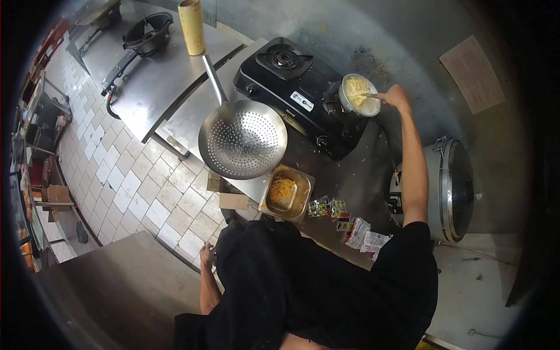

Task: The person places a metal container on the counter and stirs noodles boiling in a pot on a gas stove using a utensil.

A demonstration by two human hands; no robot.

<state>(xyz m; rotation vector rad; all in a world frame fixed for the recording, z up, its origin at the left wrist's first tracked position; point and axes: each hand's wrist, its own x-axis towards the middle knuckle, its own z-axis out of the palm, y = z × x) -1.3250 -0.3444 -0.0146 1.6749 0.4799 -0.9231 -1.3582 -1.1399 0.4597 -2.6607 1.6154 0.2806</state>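
My right hand (396,98) is closed on the handle of a thin utensil (371,95), whose far end is in pale yellow noodles (356,87). They lie in a small metal pot (377,108) on the right burner of a black two-burner gas stove (302,98). My left hand (206,255) is low beside my body, next to something small and dark; its grip is unclear. A large perforated metal strainer (243,140) rests left of the stove front, its handle pointing away. Nearer me is a steel pan (301,209) with orange-yellow crumbly food (281,190).
Opened seasoning packets (318,207) and crumpled wrappers (374,241) lie right of the pan. A large lidded cooker (448,192) stands by my right arm. Farther left are a roll of film (191,28) and another burner (148,35). Behind my left hand is a steel counter (127,280).
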